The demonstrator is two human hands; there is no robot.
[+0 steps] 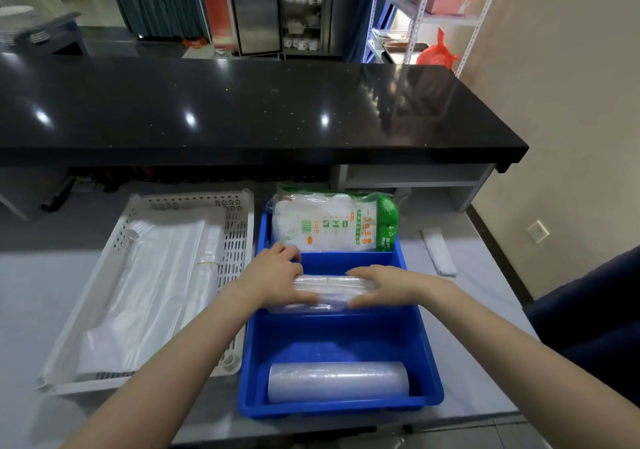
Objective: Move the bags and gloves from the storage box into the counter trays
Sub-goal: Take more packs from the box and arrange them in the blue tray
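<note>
- Head view: both hands hold one bundle of clear bags (329,291) lying across the middle compartment of the blue box (429,362). The left hand (277,275) takes its left end and the right hand (384,286) its right end. Each grip is curled round the soft plastic, probably because such a limp bundle sags when held at one end only.
- The pack of gloves (332,223) leans in the far compartment. A roll of bags (337,381) lies in the near one, along the front wall.
- The white tray (237,241) stands just beside the box on the left and holds flat plastic bags (156,293).
- The dividers stand close before and behind the bundle, so the free way seems straight up or down.
- The black counter (242,113) overhangs behind the gloves. Right of the box, the bench (41,275) carries a folded white piece (438,251).
</note>
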